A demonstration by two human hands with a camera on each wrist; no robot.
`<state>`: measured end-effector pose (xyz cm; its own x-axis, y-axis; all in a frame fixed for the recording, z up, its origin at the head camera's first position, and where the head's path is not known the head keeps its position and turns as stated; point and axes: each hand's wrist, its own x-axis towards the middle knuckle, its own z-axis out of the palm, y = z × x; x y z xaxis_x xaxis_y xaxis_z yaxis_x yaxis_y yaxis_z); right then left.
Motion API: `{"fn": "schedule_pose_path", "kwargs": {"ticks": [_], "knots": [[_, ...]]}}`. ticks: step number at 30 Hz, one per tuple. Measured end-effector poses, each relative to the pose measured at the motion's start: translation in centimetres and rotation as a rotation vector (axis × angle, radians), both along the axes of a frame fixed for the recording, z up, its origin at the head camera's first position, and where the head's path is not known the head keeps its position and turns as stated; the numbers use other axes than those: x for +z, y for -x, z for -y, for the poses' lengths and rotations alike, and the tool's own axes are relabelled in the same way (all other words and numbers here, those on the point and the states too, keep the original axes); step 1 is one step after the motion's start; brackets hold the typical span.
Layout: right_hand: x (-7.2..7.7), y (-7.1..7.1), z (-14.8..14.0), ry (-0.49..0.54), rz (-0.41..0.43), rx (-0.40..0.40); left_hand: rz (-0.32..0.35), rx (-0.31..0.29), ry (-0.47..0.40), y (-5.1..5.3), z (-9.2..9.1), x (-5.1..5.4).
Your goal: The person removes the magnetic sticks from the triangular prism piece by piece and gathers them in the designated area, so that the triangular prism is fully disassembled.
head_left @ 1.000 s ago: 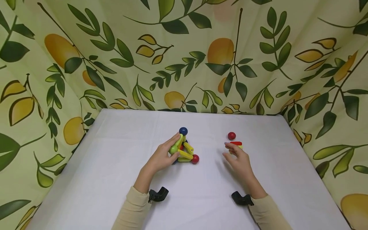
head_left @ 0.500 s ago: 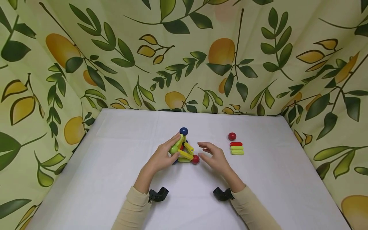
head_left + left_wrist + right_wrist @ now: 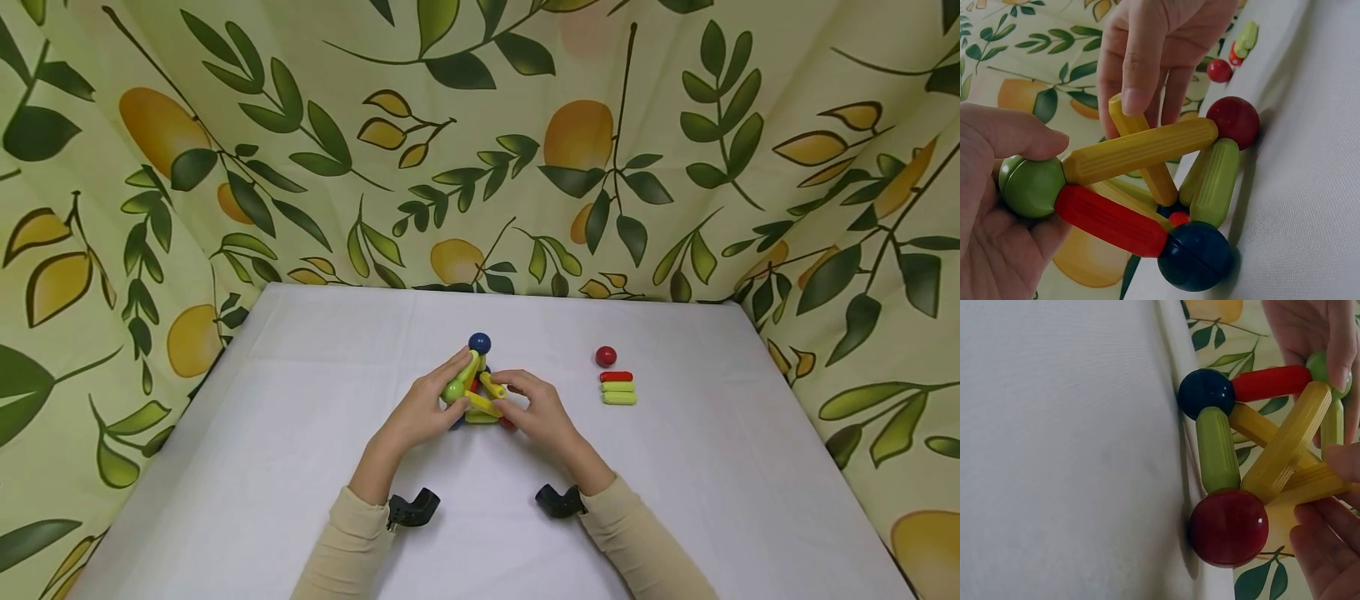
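The ball-and-stick frame (image 3: 1141, 149) is stood on the white table (image 3: 315, 367), between both hands. Probably light, sticks stiff but joints easily knocked loose; smooth balls might be a bit slippery, so it's likely best gripped by the ribbed sticks, close to a joint. Its green ball (image 3: 1030, 189) is held by the left hand (image 3: 422, 408), and a yellow stick (image 3: 1161, 186) is pinched near its upper end by the right hand (image 3: 542, 410). Further right, a loose red ball (image 3: 606, 357), a red stick (image 3: 617, 377) and two light green sticks (image 3: 619, 399) are laid out
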<state>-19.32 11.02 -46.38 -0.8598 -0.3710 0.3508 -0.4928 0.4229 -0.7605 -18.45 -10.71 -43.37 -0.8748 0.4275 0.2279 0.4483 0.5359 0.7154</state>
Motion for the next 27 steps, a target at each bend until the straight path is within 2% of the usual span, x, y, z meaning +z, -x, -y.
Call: {"fn": "schedule_pose_path", "kwargs": {"ticks": [5, 10, 19, 23, 27], "knots": [[-0.2, -0.1, -0.1, 0.012, -0.028, -0.062, -0.005, -0.001, -0.001, 0.0, -0.1, 0.0], [-0.5, 0.0, -0.4, 0.051, 0.008, -0.145, -0.004, 0.006, 0.000, 0.0, -0.1, 0.0], [-1.1, 0.5, -1.0, 0.191, 0.105, -0.252, -0.018, 0.007, 0.001, -0.2, -0.1, -0.1], [-0.5, 0.6, -1.6, 0.244, 0.154, -0.294, -0.019, 0.004, 0.001, -0.2, -0.1, 0.0], [0.5, 1.0, -3.5, 0.270, 0.154, -0.329, -0.013, 0.005, 0.009, -0.1, -0.1, 0.0]]}}
